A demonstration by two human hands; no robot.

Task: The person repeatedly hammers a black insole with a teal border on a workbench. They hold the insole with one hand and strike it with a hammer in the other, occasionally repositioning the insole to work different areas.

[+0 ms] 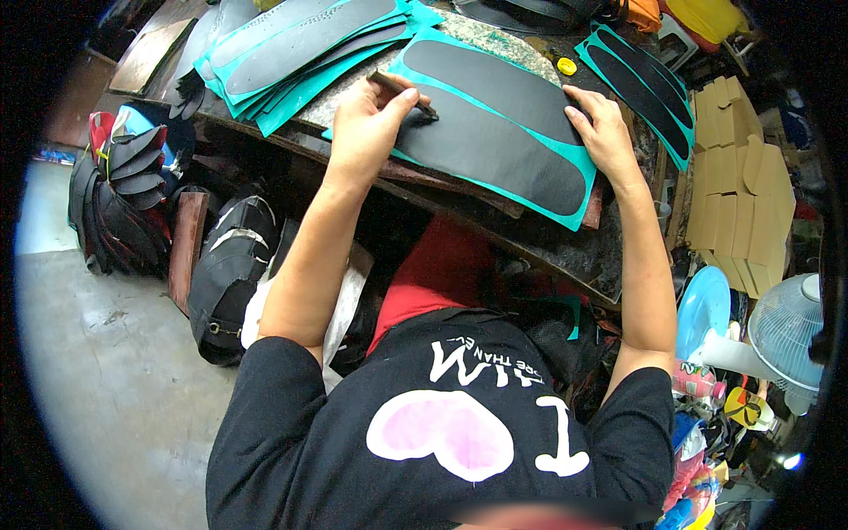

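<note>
My left hand [369, 124] is closed around a slim dark stick-shaped tool [385, 83]. Its black tip touches or hovers just over a teal sheet [576, 152] with two long black sole-shaped pieces [495, 152] on it; I cannot tell if it is a brush or a pen. At the sheet's right edge, my right hand [602, 128] lies with fingers stretched out over the border. Beyond my left hand sits a stack of similar teal sheets with dark shapes [291, 53]. Another such sheet [638, 88] lies to the right of my right hand.
Under the sheet is a speckled round slab [517, 42] on the worktable, with a small yellow cap [566, 66] near it. Cardboard boxes [738, 194] and a fan [791, 331] stand at right. Bundled black pieces [124, 203] and a black bag-like bundle [234, 274] are at left.
</note>
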